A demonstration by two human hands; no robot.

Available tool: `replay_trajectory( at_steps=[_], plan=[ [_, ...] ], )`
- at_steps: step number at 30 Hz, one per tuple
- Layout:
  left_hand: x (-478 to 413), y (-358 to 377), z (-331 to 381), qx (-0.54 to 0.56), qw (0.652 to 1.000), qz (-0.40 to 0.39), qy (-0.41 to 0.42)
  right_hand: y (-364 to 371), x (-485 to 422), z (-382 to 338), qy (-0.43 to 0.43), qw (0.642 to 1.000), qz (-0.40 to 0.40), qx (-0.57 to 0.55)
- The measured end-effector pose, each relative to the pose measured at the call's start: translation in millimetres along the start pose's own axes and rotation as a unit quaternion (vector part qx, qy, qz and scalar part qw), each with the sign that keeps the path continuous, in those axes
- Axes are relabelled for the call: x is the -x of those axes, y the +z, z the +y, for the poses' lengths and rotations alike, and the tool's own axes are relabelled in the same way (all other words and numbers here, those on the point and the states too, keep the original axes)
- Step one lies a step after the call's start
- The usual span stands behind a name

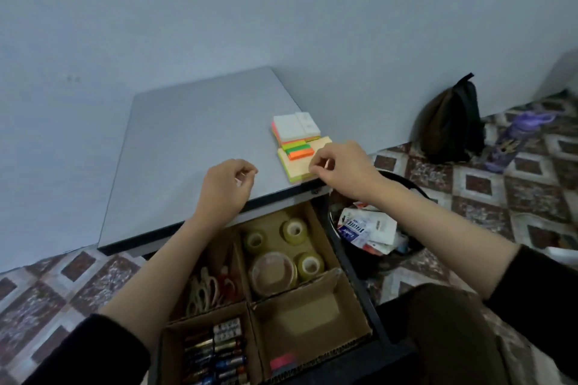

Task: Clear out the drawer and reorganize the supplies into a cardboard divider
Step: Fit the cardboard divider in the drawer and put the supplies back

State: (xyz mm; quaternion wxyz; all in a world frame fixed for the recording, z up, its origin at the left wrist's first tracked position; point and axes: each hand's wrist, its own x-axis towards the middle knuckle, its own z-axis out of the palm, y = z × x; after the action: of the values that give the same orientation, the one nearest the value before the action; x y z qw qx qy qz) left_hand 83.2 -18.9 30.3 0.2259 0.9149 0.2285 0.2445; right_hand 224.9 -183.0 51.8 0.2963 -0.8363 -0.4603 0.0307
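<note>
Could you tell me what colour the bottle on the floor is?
The bottle is purple; head view.

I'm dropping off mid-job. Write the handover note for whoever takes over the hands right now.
Left hand: loosely curled over the desk top. Whether it holds anything is unclear.
Right hand: fingers curled at the near corner of the sticky-note pile, apparently pinching it.
Done: the cardboard divider sits in the open drawer, with scissors back left, tape rolls back right and batteries front left.
Left: the sticky-note pile likely goes in the front-right compartment, where a pink pad already lies.
</note>
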Motion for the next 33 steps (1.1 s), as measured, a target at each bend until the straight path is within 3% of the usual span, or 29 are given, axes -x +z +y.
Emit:
replay_trajectory(
  at_steps=[4,10,33],
  plan=[
    [-13.5,9.8,-24.5,-0.070,0.997,-0.037,-0.001,-11.4,-33.8,-1.6,-0.030,0.995,-0.024,0.093],
    [-9.4,15.2,-33.3,-0.071,0.995,-0.060,-0.020,-7.1,-61.1,-1.1,-0.050,0.980,-0.067,0.180],
    [-7.5,21.3,-37.2,-0.088,0.995,-0.049,-0.007,-2.6,-72.4,-2.9,-0.062,0.972,-0.139,0.181]
  ],
)
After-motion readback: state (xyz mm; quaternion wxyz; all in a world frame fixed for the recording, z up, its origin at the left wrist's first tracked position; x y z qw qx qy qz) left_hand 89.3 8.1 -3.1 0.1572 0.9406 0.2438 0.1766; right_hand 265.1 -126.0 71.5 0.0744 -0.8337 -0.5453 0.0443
